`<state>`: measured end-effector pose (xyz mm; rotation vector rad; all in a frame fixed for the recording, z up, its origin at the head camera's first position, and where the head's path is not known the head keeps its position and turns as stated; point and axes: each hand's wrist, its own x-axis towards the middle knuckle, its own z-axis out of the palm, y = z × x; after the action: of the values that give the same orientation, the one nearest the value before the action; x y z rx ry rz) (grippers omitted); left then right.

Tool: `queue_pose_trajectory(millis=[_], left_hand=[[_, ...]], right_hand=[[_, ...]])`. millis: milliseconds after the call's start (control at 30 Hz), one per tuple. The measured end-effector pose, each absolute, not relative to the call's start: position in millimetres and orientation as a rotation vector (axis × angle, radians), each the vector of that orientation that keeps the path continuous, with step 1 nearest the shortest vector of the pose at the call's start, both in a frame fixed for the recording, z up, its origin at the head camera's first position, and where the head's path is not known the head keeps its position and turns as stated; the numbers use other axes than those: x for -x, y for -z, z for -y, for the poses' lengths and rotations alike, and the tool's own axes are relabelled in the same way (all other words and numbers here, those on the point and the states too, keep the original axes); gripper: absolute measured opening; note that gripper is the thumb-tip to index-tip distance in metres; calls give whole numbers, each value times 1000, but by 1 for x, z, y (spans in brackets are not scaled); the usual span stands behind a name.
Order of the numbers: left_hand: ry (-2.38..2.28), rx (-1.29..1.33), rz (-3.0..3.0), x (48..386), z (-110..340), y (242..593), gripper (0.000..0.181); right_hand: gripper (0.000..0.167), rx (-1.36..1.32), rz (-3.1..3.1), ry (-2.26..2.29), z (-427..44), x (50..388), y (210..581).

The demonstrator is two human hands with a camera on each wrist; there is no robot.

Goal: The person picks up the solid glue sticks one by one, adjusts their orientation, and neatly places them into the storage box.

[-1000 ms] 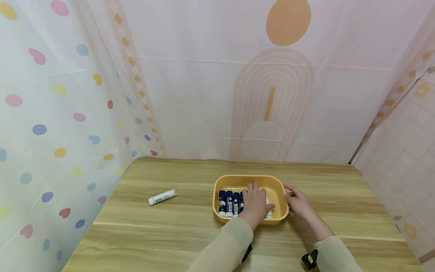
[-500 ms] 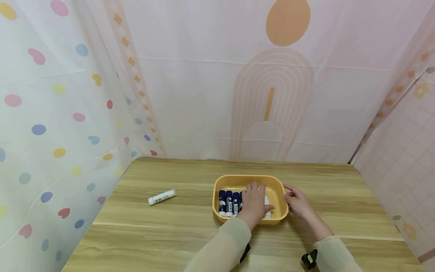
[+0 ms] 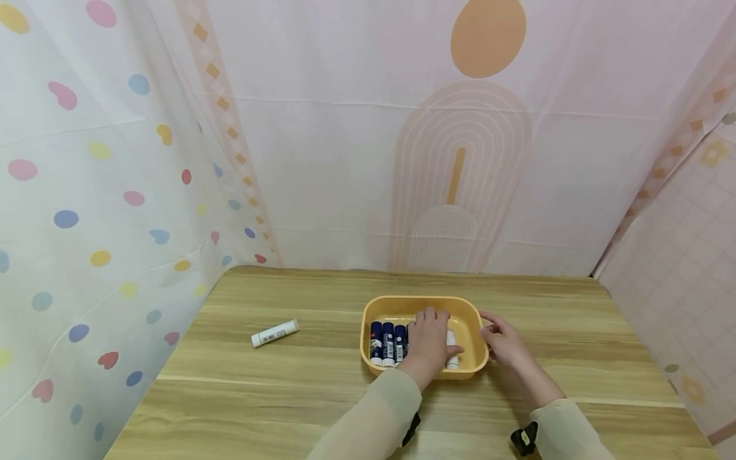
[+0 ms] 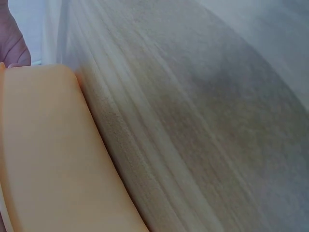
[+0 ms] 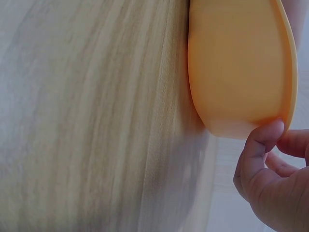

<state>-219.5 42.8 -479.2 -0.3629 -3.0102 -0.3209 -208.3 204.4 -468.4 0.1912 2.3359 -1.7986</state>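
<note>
A yellow plastic tub stands on the table, with several dark blue glue sticks side by side in its left part. Over the tub's middle reaches my left hand, fingers spread and thumb stretched out above a white glue stick. What lies under the palm is hidden. My right hand pinches the tub's right rim between thumb and fingers, as the right wrist view also shows at the tub's corner. The left wrist view shows mostly the tub's outer wall.
Alone on the left of the wooden table lies another white glue stick. A patterned curtain hangs behind the table's back edge, and more printed cloth hangs at both sides.
My left hand and the white glue stick by its thumb have shifted slightly left inside the tub. My right hand keeps its hold on the rim, and the tub stays in place.
</note>
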Motion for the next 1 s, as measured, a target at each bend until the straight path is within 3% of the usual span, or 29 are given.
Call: queue_pose_trajectory(millis=[633, 1000], left_hand=[[364, 388, 3007, 220, -38, 478, 55], [678, 439, 2861, 218, -12, 462, 38]], right_hand=[[42, -203, -2346, 1809, -204, 209, 470], [42, -225, -2332, 1817, -204, 208, 469]])
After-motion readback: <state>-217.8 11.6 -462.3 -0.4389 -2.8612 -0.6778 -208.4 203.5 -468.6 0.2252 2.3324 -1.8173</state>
